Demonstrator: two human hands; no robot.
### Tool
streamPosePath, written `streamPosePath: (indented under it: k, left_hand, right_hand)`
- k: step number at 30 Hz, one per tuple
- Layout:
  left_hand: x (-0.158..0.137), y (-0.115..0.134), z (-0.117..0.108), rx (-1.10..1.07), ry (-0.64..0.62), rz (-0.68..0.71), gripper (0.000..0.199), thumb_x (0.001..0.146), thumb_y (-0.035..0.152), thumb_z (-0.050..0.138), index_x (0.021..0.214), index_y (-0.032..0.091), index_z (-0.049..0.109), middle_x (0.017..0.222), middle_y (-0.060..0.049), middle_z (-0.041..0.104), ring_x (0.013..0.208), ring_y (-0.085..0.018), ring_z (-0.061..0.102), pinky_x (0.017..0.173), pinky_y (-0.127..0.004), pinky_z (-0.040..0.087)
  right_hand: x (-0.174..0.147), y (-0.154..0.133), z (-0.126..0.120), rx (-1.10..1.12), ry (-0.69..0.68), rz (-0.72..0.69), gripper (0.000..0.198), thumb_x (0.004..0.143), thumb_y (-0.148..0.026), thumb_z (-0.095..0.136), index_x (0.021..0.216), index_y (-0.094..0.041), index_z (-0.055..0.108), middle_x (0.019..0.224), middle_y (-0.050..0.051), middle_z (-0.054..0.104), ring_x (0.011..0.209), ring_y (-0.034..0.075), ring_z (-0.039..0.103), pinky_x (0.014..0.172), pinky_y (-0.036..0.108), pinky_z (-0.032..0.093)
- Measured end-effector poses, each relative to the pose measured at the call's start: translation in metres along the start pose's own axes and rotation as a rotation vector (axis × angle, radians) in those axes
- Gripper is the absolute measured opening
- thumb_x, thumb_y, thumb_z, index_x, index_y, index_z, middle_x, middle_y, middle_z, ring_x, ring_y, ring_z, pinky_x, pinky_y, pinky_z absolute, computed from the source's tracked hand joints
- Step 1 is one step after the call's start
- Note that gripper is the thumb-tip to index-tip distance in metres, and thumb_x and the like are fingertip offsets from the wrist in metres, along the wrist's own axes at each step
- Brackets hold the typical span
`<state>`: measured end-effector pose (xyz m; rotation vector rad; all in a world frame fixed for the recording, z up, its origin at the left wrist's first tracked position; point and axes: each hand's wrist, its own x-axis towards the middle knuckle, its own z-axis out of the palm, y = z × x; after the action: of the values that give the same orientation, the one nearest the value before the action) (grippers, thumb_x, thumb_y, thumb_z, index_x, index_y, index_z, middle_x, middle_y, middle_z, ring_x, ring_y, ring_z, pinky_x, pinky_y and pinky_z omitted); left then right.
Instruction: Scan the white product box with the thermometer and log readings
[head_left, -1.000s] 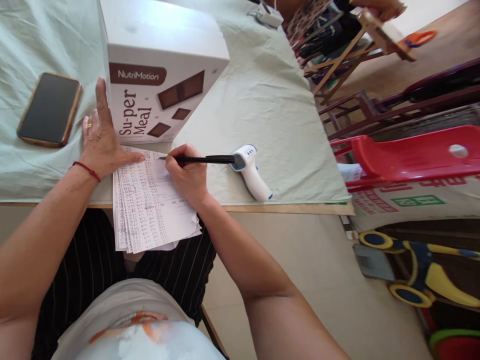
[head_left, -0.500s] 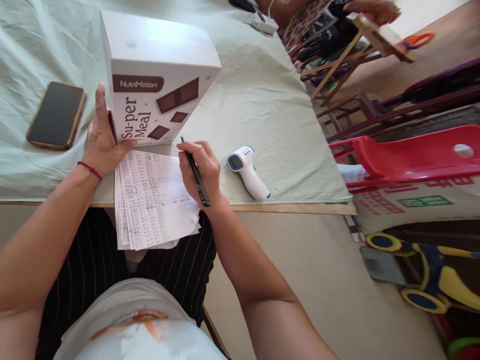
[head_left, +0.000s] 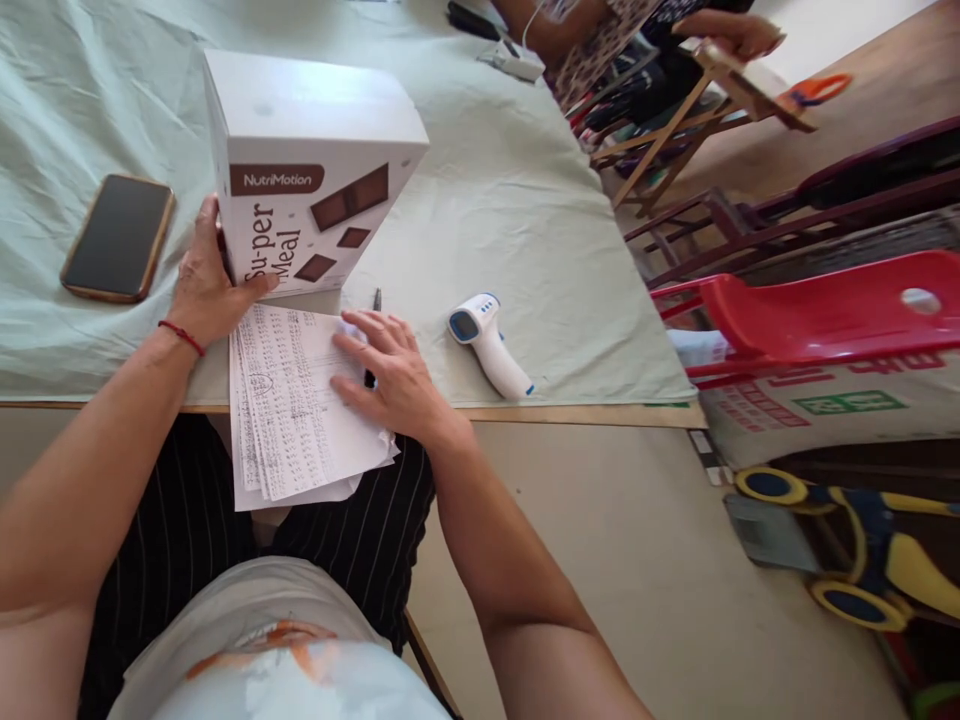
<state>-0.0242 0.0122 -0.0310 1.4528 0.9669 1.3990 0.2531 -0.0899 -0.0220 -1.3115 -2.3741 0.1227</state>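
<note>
A white box (head_left: 346,190) printed with brown bars stands upright on the table. My left hand (head_left: 206,275) grips its lower left corner, the thumb across the front and the fingers along the side. A stack of handwritten sheets (head_left: 292,430) lies in front of the box and hangs over the table edge. My right hand (head_left: 390,375) rests open and palm down on the right part of the sheets, fingers spread. Under it lies a black pen (head_left: 377,299), mostly hidden, with its tip showing past the fingers. Right of that hand is a white infrared thermometer (head_left: 491,345).
A phone (head_left: 118,237) lies left of the box on the green tablecloth (head_left: 540,230). A white adapter (head_left: 519,60) sits at the far edge, near another person's arm. On the right are a red plastic chair (head_left: 825,310) and a yellow-blue wheeled toy (head_left: 862,540).
My right hand has let go of the pen and flattened onto the sheets, its fingers spreading. The pen now lies beneath it. My left hand stays at the box.
</note>
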Motion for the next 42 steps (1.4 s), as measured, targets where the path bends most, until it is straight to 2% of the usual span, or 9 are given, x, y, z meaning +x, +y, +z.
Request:
streamPosePath:
  k: [6,12,18,24,27,30,34,37,42]
  left_hand:
    - [-0.001,0.016,0.003,0.148,0.157,0.095,0.091,0.057,0.043,0.102,0.13,0.024,0.052,0.121,-0.004,0.068,0.134,-0.036,0.054,0.116,-0.056,0.039]
    - [0.0,0.034,0.009,-0.194,0.212,0.161,0.06,0.068,0.054,0.095,0.108,0.023,0.063,0.111,-0.001,0.073,0.128,-0.031,0.059,0.116,-0.052,0.041]
    - [-0.006,0.045,0.014,-0.261,0.051,0.048,0.058,0.063,0.053,0.095,0.107,0.022,0.073,0.104,-0.002,0.078,0.109,-0.032,0.069,0.105,-0.054,0.052]
    - [-0.011,0.023,0.007,-0.162,-0.118,-0.077,0.064,0.062,0.045,0.099,0.113,0.023,0.067,0.114,-0.007,0.078,0.114,-0.036,0.073,0.102,-0.054,0.057]
    - [-0.01,0.016,0.003,-0.146,-0.151,-0.069,0.069,0.059,0.037,0.102,0.115,0.023,0.064,0.116,-0.007,0.077,0.117,-0.038,0.072,0.102,-0.055,0.057]
    - [-0.009,0.018,0.001,-0.139,-0.162,-0.072,0.075,0.059,0.035,0.103,0.12,0.024,0.061,0.116,-0.006,0.077,0.122,-0.039,0.07,0.105,-0.056,0.057]
    - [-0.009,0.019,0.001,-0.16,-0.179,-0.028,0.079,0.057,0.035,0.104,0.123,0.024,0.061,0.113,-0.006,0.078,0.125,-0.041,0.068,0.105,-0.055,0.057]
    - [-0.009,0.017,0.0,-0.152,-0.187,-0.008,0.081,0.055,0.036,0.105,0.121,0.023,0.061,0.113,-0.007,0.078,0.124,-0.042,0.069,0.1,-0.057,0.06]
    - [-0.013,0.038,0.004,-0.062,-0.182,0.024,0.082,0.059,0.045,0.103,0.124,0.024,0.058,0.114,-0.007,0.076,0.121,-0.04,0.071,0.095,-0.057,0.064]
  right_hand:
    - [0.001,-0.018,0.015,-0.031,-0.009,0.049,0.046,0.098,-0.038,0.056,0.14,-0.02,0.062,0.159,0.016,0.056,0.149,0.036,0.047,0.126,0.06,0.033]
    - [0.001,-0.02,0.019,0.034,0.086,0.083,0.033,0.095,-0.037,0.058,0.124,-0.024,0.069,0.151,0.014,0.064,0.146,0.035,0.052,0.122,0.06,0.038]
    - [0.0,-0.021,0.02,0.048,0.168,0.113,0.018,0.093,-0.031,0.06,0.106,-0.027,0.073,0.138,0.01,0.072,0.136,0.032,0.062,0.118,0.059,0.043]
    - [-0.002,-0.015,0.016,0.075,0.286,0.152,0.017,0.094,-0.03,0.058,0.086,-0.026,0.072,0.112,0.008,0.079,0.115,0.029,0.071,0.117,0.06,0.043]
    - [-0.011,0.009,-0.001,0.068,0.443,0.23,0.019,0.094,-0.031,0.055,0.086,-0.026,0.072,0.108,0.009,0.077,0.111,0.029,0.07,0.113,0.059,0.047]
    - [-0.026,0.052,-0.024,-0.067,0.537,0.455,0.024,0.087,-0.033,0.06,0.104,-0.023,0.073,0.121,0.016,0.072,0.12,0.034,0.064,0.108,0.062,0.049]
    - [-0.047,0.103,-0.045,-0.216,0.24,0.839,0.049,0.07,-0.035,0.072,0.115,-0.014,0.071,0.12,0.024,0.068,0.115,0.041,0.062,0.099,0.063,0.051]
    - [-0.051,0.114,-0.048,-0.182,0.019,0.858,0.042,0.076,-0.037,0.066,0.113,-0.018,0.07,0.11,0.018,0.069,0.105,0.036,0.064,0.09,0.052,0.055]
    - [-0.039,0.092,-0.043,-0.231,-0.025,0.918,0.045,0.087,-0.039,0.058,0.125,-0.018,0.067,0.118,0.018,0.066,0.109,0.035,0.063,0.088,0.046,0.053]
